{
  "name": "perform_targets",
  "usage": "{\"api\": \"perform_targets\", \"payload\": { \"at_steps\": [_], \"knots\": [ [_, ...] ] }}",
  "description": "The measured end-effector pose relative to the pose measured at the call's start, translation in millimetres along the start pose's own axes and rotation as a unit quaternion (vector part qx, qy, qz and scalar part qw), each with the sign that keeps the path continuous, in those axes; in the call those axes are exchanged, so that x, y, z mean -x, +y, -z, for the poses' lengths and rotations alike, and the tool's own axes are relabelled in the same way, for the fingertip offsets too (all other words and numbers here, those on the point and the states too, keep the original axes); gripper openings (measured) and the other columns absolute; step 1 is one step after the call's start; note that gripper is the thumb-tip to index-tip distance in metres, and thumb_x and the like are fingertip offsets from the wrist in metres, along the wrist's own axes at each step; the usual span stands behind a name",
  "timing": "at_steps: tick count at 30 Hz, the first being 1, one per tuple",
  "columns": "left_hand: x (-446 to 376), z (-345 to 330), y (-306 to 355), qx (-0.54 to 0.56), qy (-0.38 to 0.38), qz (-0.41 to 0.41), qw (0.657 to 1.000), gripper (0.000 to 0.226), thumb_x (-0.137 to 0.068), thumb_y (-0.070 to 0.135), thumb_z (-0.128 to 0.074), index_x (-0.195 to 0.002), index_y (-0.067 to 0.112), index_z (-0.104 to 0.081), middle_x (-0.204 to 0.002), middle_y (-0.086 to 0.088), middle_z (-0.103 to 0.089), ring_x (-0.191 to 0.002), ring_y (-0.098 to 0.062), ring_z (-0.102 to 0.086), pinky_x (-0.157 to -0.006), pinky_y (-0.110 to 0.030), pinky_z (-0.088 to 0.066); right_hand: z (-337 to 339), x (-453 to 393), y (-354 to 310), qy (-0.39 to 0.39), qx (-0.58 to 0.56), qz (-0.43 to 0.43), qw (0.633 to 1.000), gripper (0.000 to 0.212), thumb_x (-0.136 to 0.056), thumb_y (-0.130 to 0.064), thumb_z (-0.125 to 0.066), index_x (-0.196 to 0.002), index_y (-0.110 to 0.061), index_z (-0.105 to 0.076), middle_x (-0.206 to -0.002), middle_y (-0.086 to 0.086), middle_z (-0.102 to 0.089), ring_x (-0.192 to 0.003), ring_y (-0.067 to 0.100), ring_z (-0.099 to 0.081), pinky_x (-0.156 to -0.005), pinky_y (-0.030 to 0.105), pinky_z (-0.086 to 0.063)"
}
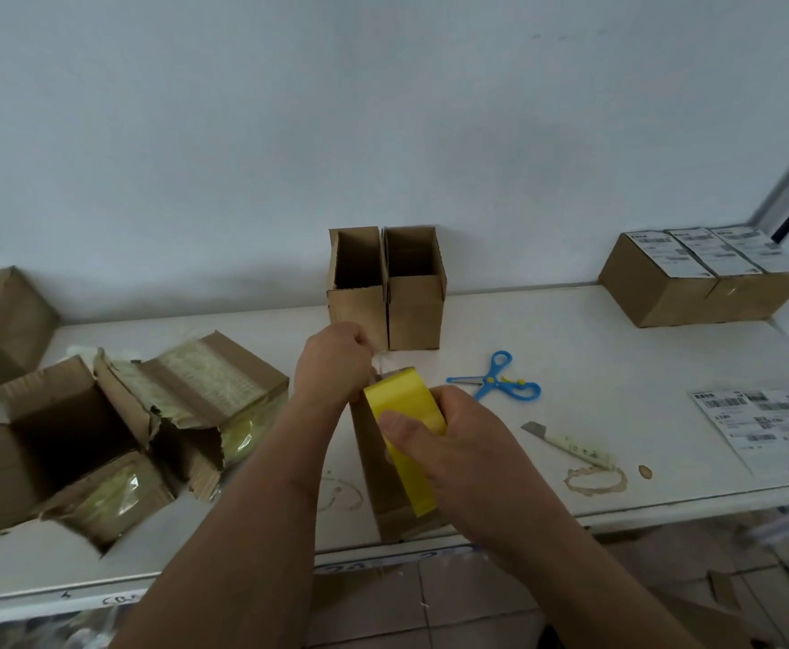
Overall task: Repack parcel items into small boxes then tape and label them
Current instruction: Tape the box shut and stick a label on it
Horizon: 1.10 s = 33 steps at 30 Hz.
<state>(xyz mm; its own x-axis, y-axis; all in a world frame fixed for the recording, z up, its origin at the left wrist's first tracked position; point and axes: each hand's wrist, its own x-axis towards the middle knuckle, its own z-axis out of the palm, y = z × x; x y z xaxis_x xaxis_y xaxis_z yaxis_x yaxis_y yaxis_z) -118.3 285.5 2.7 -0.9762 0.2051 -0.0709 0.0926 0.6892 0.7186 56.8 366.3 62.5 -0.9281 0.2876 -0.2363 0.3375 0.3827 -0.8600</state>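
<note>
A small brown cardboard box (378, 489) lies on the white table (570, 348) near its front edge, partly hidden by my hands. My right hand (458, 456) grips a yellow tape roll (406, 414) on top of the box, thumb across the roll's face. At the box's far end, my left hand (331, 363) pinches the loose tape end with curled fingers. Two open empty small boxes (388, 292) stand side by side against the wall behind.
Blue scissors (500, 379) and a utility knife (566, 442) lie right of the box. A label sheet (767, 419) is at the right edge. Three labelled sealed boxes (702, 278) stand at the back right. Torn opened parcels (116, 428) fill the left side.
</note>
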Motion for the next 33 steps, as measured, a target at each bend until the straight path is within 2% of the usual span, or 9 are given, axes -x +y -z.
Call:
{"api": "perform_targets", "payload": {
  "at_steps": [4,10,14,16,19,21,25,28,33],
  "knots": [
    [1.5,-2.2,2.2,-0.044,-0.010,-0.008,0.999,0.020,-0.090,0.023,-0.052,-0.071,0.030,-0.056,-0.084,0.000,-0.069,-0.083,-0.020,-0.064,-0.067,-0.032,-0.050,-4.0,-0.1,-0.3,0.016,-0.031,-0.010,0.999,0.025,-0.089,-0.054,-0.055,-0.095,-0.030,-0.052,-0.097,-0.005,-0.064,-0.089,0.012,-0.062,-0.083,0.036,-0.054],
    [2.0,-7.2,1.7,-0.053,-0.033,0.008,0.998,0.022,-0.088,0.024,-0.052,-0.069,0.031,-0.060,-0.083,0.002,-0.067,-0.084,-0.020,-0.064,-0.078,-0.040,-0.056,-3.8,-3.9,5.2,0.016,-0.030,-0.015,0.999,0.028,-0.090,-0.055,-0.054,-0.098,-0.029,-0.052,-0.099,-0.005,-0.064,-0.091,0.012,-0.061,-0.077,0.030,-0.050],
    [-6.8,-5.7,-5.9,-0.075,-0.109,0.041,0.990,0.013,-0.086,0.015,-0.060,-0.095,0.008,-0.069,-0.101,-0.007,-0.065,-0.091,-0.023,-0.059,-0.078,-0.036,-0.053,-3.3,-6.0,4.3,0.003,-0.050,-0.017,0.999,0.026,-0.091,-0.054,-0.055,-0.103,-0.031,-0.051,-0.104,-0.003,-0.065,-0.094,0.011,-0.061,-0.070,0.022,-0.046],
    [-8.7,-4.8,-10.5,-0.060,-0.118,0.056,0.990,0.019,-0.084,0.009,-0.063,-0.103,0.010,-0.064,-0.104,-0.007,-0.059,-0.095,-0.023,-0.057,-0.081,-0.037,-0.052,-4.6,-6.6,4.7,-0.004,-0.046,-0.010,0.999,0.025,-0.091,-0.054,-0.054,-0.105,-0.033,-0.050,-0.104,-0.005,-0.063,-0.093,0.008,-0.060,-0.068,0.019,-0.044],
    [-8.8,-7.7,-8.5,-0.054,-0.084,-0.032,0.995,0.005,-0.088,0.020,-0.064,-0.092,0.018,-0.063,-0.093,-0.003,-0.062,-0.089,-0.021,-0.059,-0.070,-0.031,-0.049,-4.1,-9.7,5.8,0.001,-0.059,-0.011,0.998,0.030,-0.090,-0.056,-0.054,-0.106,-0.030,-0.054,-0.105,-0.003,-0.066,-0.095,0.012,-0.062,-0.076,0.026,-0.049],
    [-7.4,-10.0,0.0,-0.115,-0.095,-0.103,0.983,0.021,-0.098,0.034,-0.050,-0.089,0.020,-0.061,-0.083,0.001,-0.060,-0.086,-0.020,-0.059,-0.067,-0.029,-0.045,-2.1,-11.5,5.8,0.003,-0.065,-0.012,0.998,0.032,-0.090,-0.056,-0.054,-0.105,-0.027,-0.056,-0.103,-0.001,-0.068,-0.095,0.015,-0.064,-0.080,0.031,-0.052],
    [-3.8,-13.1,0.3,-0.193,-0.223,-0.129,0.947,0.046,-0.101,0.045,-0.042,-0.134,0.014,-0.054,-0.116,-0.005,-0.059,-0.111,-0.023,-0.056,-0.095,-0.036,-0.044,-4.0,-9.6,7.5,-0.002,-0.067,-0.005,0.998,0.033,-0.090,-0.057,-0.054,-0.106,-0.029,-0.057,-0.102,-0.002,-0.068,-0.095,0.014,-0.064,-0.080,0.030,-0.052],
    [-4.6,-15.5,-16.3,-0.241,-0.249,-0.140,0.928,0.063,-0.088,0.058,-0.043,-0.134,0.016,-0.055,-0.130,-0.006,-0.058,-0.120,-0.024,-0.054,-0.103,-0.041,-0.043,-4.1,-5.8,5.3,0.000,-0.064,0.001,0.998,0.029,-0.092,-0.056,-0.051,-0.105,-0.032,-0.056,-0.102,-0.005,-0.067,-0.093,0.010,-0.063,-0.075,0.025,-0.050],
    [-4.3,-18.8,-9.4,-0.189,-0.229,-0.102,0.949,0.055,-0.094,0.066,-0.040,-0.110,0.017,-0.061,-0.111,-0.008,-0.063,-0.104,-0.024,-0.058,-0.096,-0.042,-0.047,2.3,13.0,10.3,0.029,-0.105,-0.032,0.994,0.030,-0.093,-0.052,-0.051,-0.088,-0.024,-0.060,-0.081,-0.006,-0.066,-0.079,0.011,-0.063,-0.074,0.035,-0.056]
  ]
}}
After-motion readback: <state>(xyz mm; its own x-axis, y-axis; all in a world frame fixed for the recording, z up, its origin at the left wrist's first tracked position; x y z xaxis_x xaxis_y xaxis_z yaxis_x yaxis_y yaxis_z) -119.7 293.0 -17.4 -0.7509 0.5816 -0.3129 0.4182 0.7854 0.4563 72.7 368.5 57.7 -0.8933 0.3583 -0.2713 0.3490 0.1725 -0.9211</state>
